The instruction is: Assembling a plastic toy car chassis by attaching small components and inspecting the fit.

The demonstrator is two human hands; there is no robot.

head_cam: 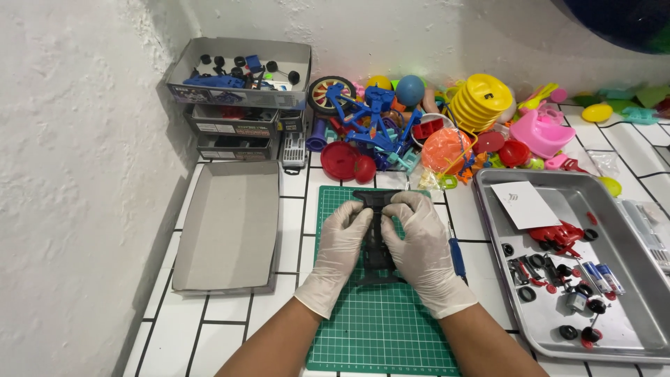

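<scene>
A black toy car chassis point(377, 209) lies lengthwise on a green cutting mat point(380, 321). My left hand point(340, 248), in a white glove, grips its left side with the fingers curled onto the top. From the right, my gloved right hand point(419, 248) holds the chassis with the fingers pressed on the same spot. Most of the middle of the chassis is hidden under both hands.
A metal tray point(621, 209) on the right holds small wheels, batteries, red parts and a white paper. An empty cardboard box lid point(227, 223) lies on the left. Stacked boxes point(237, 105) and a heap of colourful plastic toys point(433, 119) line the wall. A blue-handled tool point(457, 258) lies beside the mat.
</scene>
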